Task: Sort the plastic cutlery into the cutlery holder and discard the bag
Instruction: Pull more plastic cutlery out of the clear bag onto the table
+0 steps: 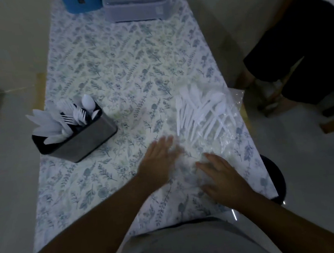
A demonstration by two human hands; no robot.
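Plastic cutlery (201, 111) lies in a loose fan on the clear bag (225, 141), right side of the table (117, 70).

Both hands lie on the crumpled near end of the bag (blurred there): left hand (156, 159) flat with fingers straight, right hand (224, 177) spread with fingers extended, neither gripping as far as shows. The cutlery holder (79, 139), well apart to the left, already has knives, forks and spoons standing in it.

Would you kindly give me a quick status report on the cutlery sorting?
Left hand and right hand both flat on clear bag. Loose cutlery still inside. Holder partly filled. Nothing in the way.
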